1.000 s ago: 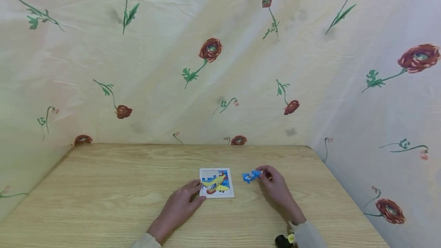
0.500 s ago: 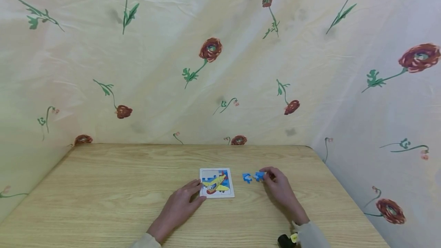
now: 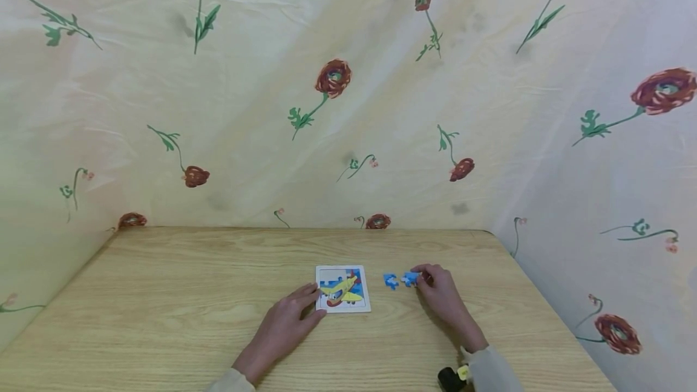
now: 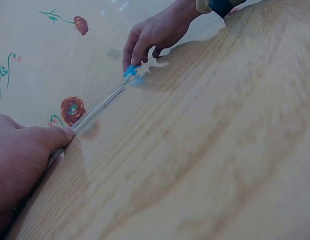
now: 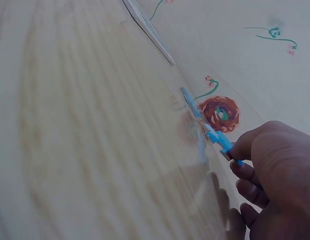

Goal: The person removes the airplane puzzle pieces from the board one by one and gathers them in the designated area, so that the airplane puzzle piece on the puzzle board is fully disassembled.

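Observation:
A square jigsaw puzzle [image 3: 355,307] in a white frame lies on the table, its picture a yellow plane with a red nose. My left hand [image 3: 290,318] rests at its left edge, fingers fairly straight and the thumb by the lower left corner. To the right of the frame, my right hand [image 3: 440,295] pinches a blue puzzle piece [image 3: 409,279] between thumb and fingers. In the right wrist view that puzzle piece [image 5: 219,139] is tilted, with one end raised off the table. A second blue puzzle piece [image 3: 390,281] lies flat between the frame and the pinched one.
The wooden table [image 3: 179,307] runs back to a flower-printed cloth [image 3: 250,107], which also closes in both sides. A black object with a yellow part [image 3: 451,379] is by the right sleeve at the bottom edge.
My right hand has moved slightly right with its puzzle piece, opening a gap from the other piece, which stays on the table. The left hand and the framed puzzle have not moved.

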{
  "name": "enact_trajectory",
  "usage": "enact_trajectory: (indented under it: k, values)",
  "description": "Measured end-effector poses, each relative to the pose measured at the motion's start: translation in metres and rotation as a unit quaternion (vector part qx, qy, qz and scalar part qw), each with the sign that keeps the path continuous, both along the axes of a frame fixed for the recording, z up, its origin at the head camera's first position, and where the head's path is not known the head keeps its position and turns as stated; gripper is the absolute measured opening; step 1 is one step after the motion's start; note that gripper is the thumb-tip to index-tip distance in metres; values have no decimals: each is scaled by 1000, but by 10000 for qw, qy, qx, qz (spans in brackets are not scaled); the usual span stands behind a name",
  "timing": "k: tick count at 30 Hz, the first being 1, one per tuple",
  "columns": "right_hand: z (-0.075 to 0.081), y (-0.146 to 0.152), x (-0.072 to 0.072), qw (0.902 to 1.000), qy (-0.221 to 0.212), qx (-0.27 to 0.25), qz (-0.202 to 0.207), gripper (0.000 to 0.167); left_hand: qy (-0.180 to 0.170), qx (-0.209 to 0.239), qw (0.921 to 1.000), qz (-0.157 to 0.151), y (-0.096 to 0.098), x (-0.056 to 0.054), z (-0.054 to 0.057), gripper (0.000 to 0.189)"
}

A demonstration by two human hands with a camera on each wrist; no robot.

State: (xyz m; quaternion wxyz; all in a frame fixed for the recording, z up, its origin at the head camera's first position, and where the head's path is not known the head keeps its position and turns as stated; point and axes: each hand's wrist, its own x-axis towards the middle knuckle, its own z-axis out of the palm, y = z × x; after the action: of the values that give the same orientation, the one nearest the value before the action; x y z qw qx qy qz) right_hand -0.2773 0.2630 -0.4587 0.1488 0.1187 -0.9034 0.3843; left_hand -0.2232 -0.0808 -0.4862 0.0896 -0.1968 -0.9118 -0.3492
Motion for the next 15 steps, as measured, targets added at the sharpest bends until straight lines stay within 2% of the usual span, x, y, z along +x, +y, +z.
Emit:
enact_trajectory:
  k: [5, 10, 15]
  values:
    - [2, 0, 0, 9997, -96, 211, -50, 18, -28, 11, 10000, -15, 0, 0, 0, 50]
    - [1, 2, -1, 9996, 74, 274, 36, 15, -24, -11, 10000, -13, 1, 0, 1, 50]
    - [-1, 2, -3, 9989, -38, 462, -96, 16, 4, -28, 10000, -20, 1, 0, 1, 49]
